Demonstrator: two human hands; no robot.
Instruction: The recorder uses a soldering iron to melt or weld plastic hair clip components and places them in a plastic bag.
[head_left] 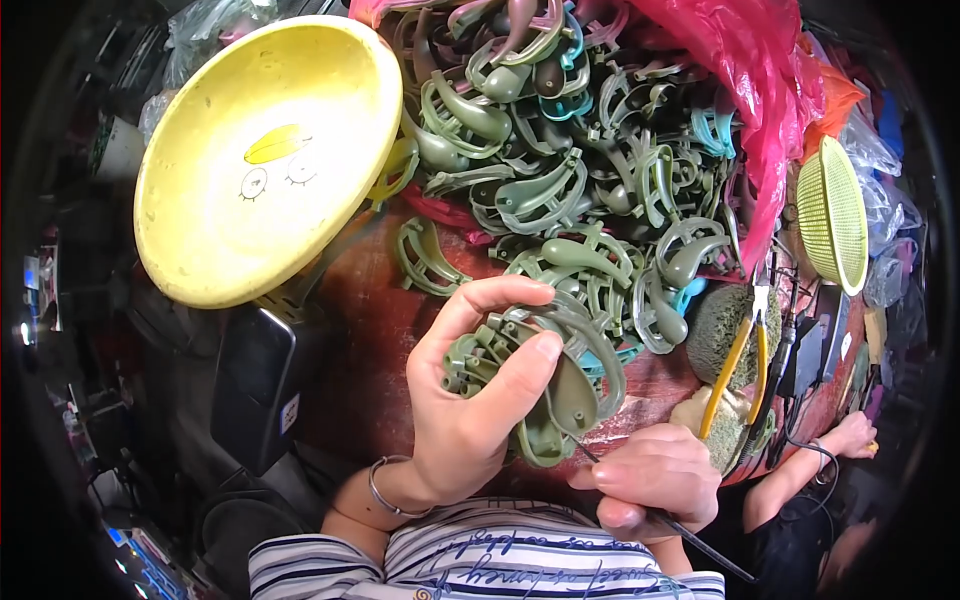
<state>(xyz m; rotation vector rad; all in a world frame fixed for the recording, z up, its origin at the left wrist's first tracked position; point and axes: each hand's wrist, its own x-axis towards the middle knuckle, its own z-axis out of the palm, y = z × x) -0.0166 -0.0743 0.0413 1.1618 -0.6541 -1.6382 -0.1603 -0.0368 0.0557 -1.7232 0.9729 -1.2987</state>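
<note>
My left hand (pixel 465 415) is closed around a bunch of green curved plastic parts (pixel 572 395), with thumb and fingers pressing them together. These parts have rounded, drop-shaped ends and open frames. Low on the right, my right hand (pixel 660 478) grips a thin dark tool (pixel 715 550) with a slim tip. That tip points at the lower edge of the held parts; whether it touches them I cannot tell. Beyond my hands lies a large heap of similar curved plastic parts (pixel 575 255), mostly green with a few turquoise ones.
At upper left stands a yellow basin (pixel 200 220), with a black box (pixel 255 385) below it. A pink plastic bag (pixel 755 100) borders the heap. On the right are pliers with yellow handles (pixel 727 378), a green basket (pixel 832 215), cables and another person's hand (pixel 855 435).
</note>
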